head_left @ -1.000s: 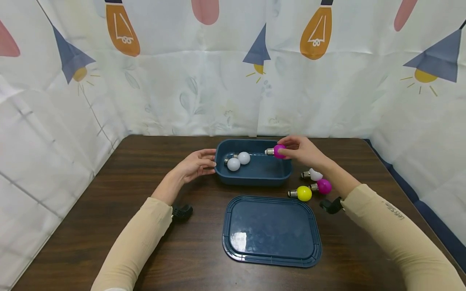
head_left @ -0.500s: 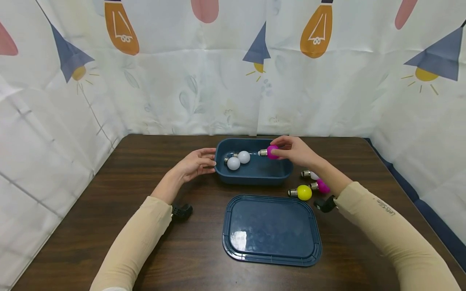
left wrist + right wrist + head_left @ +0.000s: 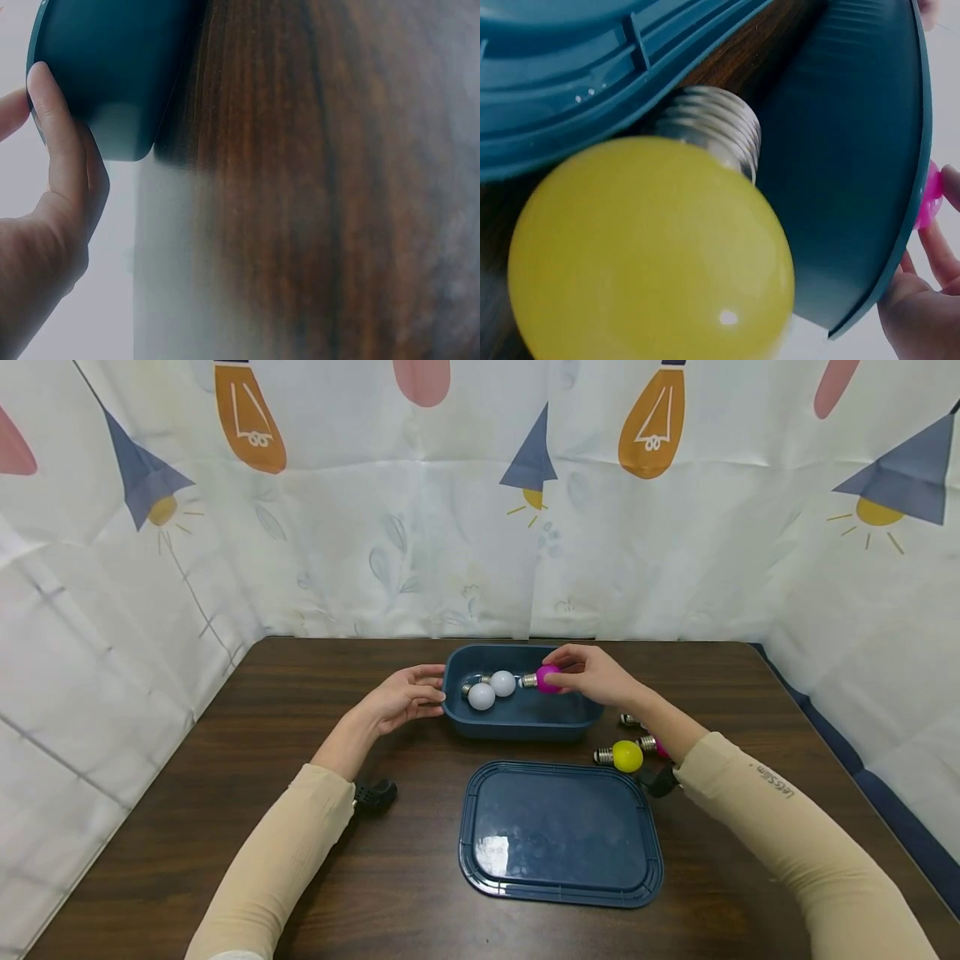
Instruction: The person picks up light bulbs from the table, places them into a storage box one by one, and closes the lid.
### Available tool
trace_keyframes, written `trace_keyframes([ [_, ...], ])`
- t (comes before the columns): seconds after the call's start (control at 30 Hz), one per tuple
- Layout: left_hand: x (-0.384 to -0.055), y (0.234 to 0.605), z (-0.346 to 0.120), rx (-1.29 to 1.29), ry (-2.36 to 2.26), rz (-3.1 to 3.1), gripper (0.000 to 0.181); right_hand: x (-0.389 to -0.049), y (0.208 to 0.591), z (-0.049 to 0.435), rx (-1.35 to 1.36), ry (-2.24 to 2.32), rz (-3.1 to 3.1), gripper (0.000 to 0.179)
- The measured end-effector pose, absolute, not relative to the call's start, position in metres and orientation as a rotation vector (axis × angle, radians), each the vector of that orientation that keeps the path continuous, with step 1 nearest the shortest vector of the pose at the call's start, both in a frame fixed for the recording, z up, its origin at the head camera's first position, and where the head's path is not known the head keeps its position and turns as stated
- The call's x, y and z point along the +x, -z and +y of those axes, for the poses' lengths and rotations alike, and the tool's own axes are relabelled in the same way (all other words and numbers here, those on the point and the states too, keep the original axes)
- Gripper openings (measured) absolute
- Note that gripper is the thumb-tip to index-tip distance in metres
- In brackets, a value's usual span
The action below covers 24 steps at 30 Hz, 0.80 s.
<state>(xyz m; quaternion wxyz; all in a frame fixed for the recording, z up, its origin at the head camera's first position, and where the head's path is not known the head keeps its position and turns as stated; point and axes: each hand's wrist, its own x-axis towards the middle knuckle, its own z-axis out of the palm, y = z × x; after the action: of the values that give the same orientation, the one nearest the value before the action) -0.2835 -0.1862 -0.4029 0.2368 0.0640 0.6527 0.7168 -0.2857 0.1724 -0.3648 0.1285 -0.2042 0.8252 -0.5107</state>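
Head view: a white bulb [image 3: 503,683] closely flanks the magenta bulb [image 3: 549,679].

Brown table [image 3: 172,827] — blue bin [image 3: 525,731], lid [image 3: 562,835]; bulbs [image 3: 627,757]

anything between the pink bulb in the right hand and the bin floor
Nothing visible: the right hand holds the pink bulb over the bin floor; a white bulb lies just left of it, not below.
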Motion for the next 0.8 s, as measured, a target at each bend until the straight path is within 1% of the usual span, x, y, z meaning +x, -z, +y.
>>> trace_keyframes([
  [0.8, -0.283, 0.403, -0.186, 0.16, -1.971, 1.797, 0.067, -0.281, 0.372, 0.146, -0.592, 1.432, 2.38, 0.034],
])
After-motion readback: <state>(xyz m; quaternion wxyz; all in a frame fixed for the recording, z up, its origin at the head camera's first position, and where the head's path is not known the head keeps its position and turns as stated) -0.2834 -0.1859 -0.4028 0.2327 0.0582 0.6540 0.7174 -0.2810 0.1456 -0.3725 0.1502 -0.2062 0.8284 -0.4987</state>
